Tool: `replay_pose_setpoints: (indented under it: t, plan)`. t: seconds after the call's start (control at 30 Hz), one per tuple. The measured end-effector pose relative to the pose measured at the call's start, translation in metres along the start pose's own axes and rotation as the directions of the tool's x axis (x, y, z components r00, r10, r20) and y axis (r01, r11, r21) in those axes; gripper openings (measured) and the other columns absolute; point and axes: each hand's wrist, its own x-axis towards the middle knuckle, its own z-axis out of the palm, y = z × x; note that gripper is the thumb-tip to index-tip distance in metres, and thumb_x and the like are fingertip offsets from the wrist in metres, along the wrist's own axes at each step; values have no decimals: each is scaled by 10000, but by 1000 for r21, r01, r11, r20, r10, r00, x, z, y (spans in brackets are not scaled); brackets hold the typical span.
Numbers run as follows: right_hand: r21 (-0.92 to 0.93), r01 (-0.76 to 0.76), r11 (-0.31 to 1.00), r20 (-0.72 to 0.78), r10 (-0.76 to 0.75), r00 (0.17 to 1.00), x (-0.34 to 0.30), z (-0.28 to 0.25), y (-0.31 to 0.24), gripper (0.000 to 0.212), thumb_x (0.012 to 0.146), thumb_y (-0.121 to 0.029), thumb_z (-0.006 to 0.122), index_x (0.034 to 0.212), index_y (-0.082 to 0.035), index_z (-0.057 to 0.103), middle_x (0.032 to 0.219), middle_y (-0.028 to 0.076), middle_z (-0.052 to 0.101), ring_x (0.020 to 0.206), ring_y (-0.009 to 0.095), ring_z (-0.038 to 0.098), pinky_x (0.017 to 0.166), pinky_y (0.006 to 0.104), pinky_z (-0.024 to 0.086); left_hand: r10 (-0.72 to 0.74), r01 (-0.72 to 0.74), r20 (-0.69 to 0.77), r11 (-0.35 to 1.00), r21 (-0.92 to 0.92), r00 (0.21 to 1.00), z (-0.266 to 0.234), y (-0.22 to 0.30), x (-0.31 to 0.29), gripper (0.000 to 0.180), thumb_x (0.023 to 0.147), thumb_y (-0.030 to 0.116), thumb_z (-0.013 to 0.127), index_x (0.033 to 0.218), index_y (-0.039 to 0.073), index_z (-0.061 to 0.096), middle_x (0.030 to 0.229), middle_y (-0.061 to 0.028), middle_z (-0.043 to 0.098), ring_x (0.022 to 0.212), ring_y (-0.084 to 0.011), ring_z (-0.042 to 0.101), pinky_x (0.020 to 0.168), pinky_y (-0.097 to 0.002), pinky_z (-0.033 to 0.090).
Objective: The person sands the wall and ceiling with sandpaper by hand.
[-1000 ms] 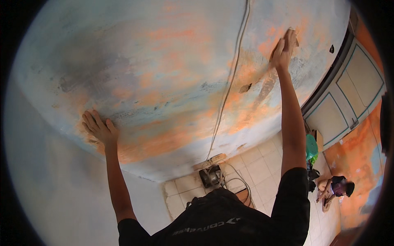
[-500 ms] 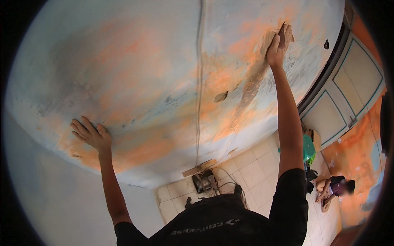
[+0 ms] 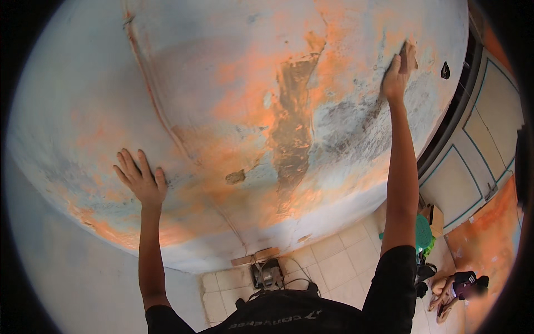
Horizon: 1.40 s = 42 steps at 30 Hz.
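Observation:
A blue-grey wall [image 3: 183,67] with worn orange patches fills the upper view. My left hand [image 3: 143,181] lies against it at left, fingers spread and holding nothing. At upper right, my right hand [image 3: 396,80] presses a piece of brown sandpaper [image 3: 409,55] to the wall; the palm hides part of the sheet. Left of that hand runs a long, bare brown strip [image 3: 293,111] of exposed plaster. A small chipped hole [image 3: 235,177] sits between my two hands, lower down.
A cable [image 3: 150,89] runs down the wall toward a dark box-like device [image 3: 268,274] on the tiled floor [image 3: 339,261]. Right of me are a grey door [image 3: 453,170], a cardboard box [image 3: 433,218], a green plastic item [image 3: 424,231] and a seated person [image 3: 459,286].
My view has shifted right along the wall. Both hands have moved right across its surface, the right one with the sandpaper still in it, and the brown strip now shows fully.

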Motion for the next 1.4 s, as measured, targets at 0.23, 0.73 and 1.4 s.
replay_pose_setpoints:
  t: [0.23, 0.73, 1.4]
  plan:
    - [-51, -109, 993, 4, 110, 994, -22, -6, 37, 543, 965, -334, 285, 1408, -25, 228, 1466, 224, 150, 1368, 362, 95, 1099, 440, 75, 40, -39, 29, 998, -41, 999, 10, 45, 12, 539, 964, 410, 253, 1398, 92, 287, 1465, -185, 180, 1350, -353, 183, 1077, -541, 102]
    - [59, 237, 970, 156, -243, 957, -42, 26, -137, 463, 945, -227, 364, 1380, -74, 327, 1446, 164, 261, 1349, 335, 204, 1093, 466, 122, 129, -121, 99, 989, -87, 987, 14, 41, -3, 537, 937, 483, 302, 1346, 152, 407, 1411, -200, 296, 1316, -347, 275, 1061, -565, 148]
    - [154, 375, 914, 178, -399, 900, -21, -17, 51, 508, 895, -241, 442, 1358, -49, 357, 1411, 207, 303, 1342, 371, 195, 1085, 513, 81, 114, -100, 157, 991, -92, 981, 26, 223, 73, 548, 934, 365, 377, 1374, 45, 311, 1431, -230, 237, 1337, -372, 216, 1072, -518, 156]
